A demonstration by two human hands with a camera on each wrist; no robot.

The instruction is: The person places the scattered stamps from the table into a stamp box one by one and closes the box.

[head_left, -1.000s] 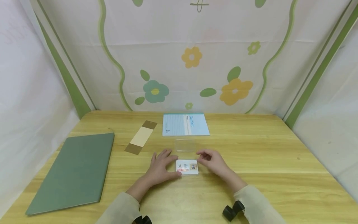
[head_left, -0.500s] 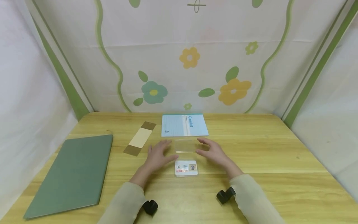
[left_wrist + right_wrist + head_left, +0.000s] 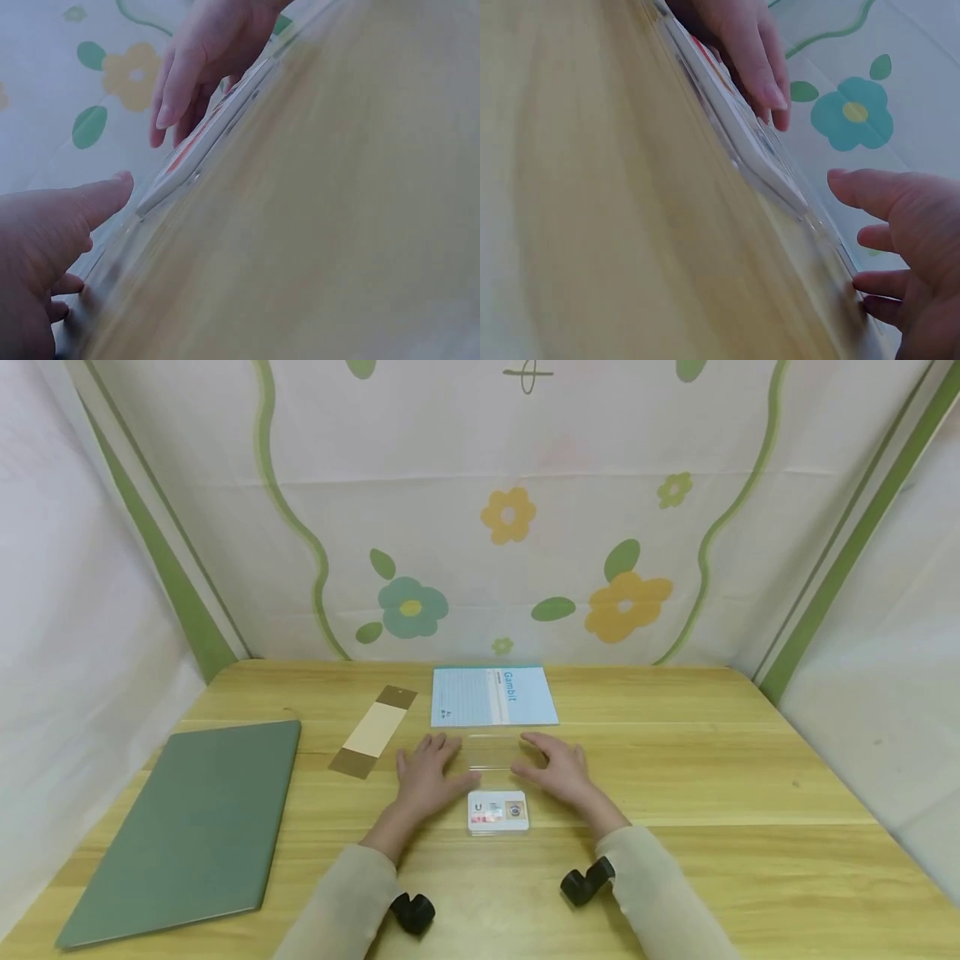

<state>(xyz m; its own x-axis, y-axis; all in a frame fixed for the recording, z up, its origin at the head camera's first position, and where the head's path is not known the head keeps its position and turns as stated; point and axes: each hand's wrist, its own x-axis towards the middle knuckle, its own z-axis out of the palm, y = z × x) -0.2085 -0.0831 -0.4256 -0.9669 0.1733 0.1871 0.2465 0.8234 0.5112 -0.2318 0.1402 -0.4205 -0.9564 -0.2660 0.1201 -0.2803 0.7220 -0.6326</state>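
In the head view a small white card with printed patches (image 3: 487,812) lies flat on the table in what looks like a clear plastic case base. Just beyond it lies a clear, flat plastic cover (image 3: 492,752). My left hand (image 3: 427,781) is spread at the cover's left side, and my right hand (image 3: 561,771) stands at its right side, thumb and fingers apart. Whether any fingertip touches the cover cannot be told. Both wrist views show the card's white edge (image 3: 176,180) low on the table, with the thumbs clear of it.
Behind the cover lies a pale blue notebook (image 3: 495,696) marked "Gambit". A brown and cream card strip (image 3: 375,731) lies to the left. Farther left is a large green folder (image 3: 191,831). A floral curtain (image 3: 510,568) borders the wooden table's (image 3: 675,777) back edge.
Both hands have left the card in its case and moved forward to the sides of the clear cover. Over the last half second the right hand has come left, closer to the cover.
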